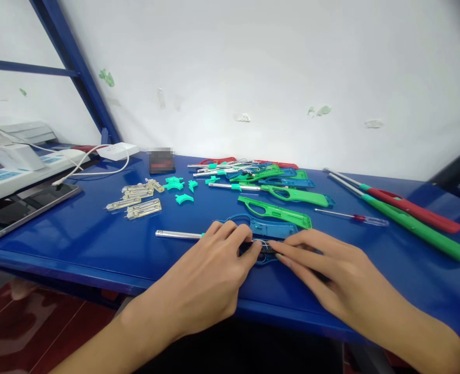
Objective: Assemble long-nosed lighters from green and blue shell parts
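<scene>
A blue long-necked lighter (267, 259) lies opened near the table's front edge, its metal tube (177, 235) pointing left. My left hand (218, 265) is closed on it, thumb and forefinger pinching around the thin wires (260, 243) at its middle. From the other side, the fingertips of my right hand (327, 259) press together on a small black part (268, 249) in the same lighter. Just behind lies a blue half shell (274, 227), and beyond it a green half shell (280, 212). My left hand hides part of the lighter.
Several teal triggers (184, 198) and clear fuel tanks (144, 209) lie at left, near a black box (161, 162). Behind is a pile of lighter parts (253, 171). A screwdriver (354, 217) and red (413, 208) and green (420, 228) lighters lie right; a tablet (27, 210) and power strip (31, 176) far left.
</scene>
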A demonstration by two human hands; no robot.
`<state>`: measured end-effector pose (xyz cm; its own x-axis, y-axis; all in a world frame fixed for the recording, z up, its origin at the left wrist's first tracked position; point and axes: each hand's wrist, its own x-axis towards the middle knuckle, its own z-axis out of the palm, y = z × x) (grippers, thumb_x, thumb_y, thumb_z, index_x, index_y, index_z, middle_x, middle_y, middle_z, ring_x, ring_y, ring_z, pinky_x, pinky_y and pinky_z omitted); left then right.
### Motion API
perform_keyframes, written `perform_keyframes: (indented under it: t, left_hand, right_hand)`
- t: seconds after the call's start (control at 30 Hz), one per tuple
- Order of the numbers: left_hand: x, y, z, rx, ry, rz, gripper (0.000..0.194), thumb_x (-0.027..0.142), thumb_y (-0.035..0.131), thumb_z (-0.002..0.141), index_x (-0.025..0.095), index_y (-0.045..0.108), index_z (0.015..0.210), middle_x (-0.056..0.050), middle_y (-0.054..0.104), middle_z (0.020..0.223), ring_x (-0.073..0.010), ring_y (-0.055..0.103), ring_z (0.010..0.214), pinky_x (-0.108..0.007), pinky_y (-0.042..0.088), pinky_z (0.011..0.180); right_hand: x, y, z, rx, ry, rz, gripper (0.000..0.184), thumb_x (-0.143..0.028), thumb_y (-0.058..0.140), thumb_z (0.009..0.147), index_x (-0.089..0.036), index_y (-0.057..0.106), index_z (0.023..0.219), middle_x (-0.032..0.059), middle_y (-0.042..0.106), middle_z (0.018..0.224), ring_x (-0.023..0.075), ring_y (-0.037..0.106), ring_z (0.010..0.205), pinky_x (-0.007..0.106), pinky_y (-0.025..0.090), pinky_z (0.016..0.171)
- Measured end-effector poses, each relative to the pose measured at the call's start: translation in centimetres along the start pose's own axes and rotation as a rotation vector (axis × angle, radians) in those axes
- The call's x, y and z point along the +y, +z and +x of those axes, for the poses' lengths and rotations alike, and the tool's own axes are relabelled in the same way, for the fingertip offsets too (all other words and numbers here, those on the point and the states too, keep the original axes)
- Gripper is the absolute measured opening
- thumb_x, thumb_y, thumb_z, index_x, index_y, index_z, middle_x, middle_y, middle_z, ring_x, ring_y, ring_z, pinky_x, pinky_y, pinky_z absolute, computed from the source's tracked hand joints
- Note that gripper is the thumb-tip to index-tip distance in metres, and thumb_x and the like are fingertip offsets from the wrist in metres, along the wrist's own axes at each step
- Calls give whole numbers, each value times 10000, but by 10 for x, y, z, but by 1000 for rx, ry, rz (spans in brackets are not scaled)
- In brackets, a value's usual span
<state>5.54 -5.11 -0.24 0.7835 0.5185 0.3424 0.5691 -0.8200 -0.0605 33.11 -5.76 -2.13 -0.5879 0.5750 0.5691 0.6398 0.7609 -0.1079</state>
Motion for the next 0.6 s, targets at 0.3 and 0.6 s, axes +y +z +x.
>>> perform_keyframes:
  t: [0.3,0.6]
  left_hand:
    - [-10,0,-6,3,43,-43,551,-76,398,967,64,741,1374,-156,726,1272,-328,709,1143,-520,639,1082]
    - [-4,-2,-4,-27,21,2,561,-77,436,902,56,736,1358,-179,706,1267,-351,707,1142,-537,652,1046]
  right_hand:
    - [-1,2,-1,-11,24,1,306,-239,545,1213,-248,826,1334,77,870,1146,208,855,965,305,695,857]
    - [-2,-1,-3,-35,23,-17,330,-191,561,1171,-233,829,1360,97,871,1160,231,856,973,358,725,867]
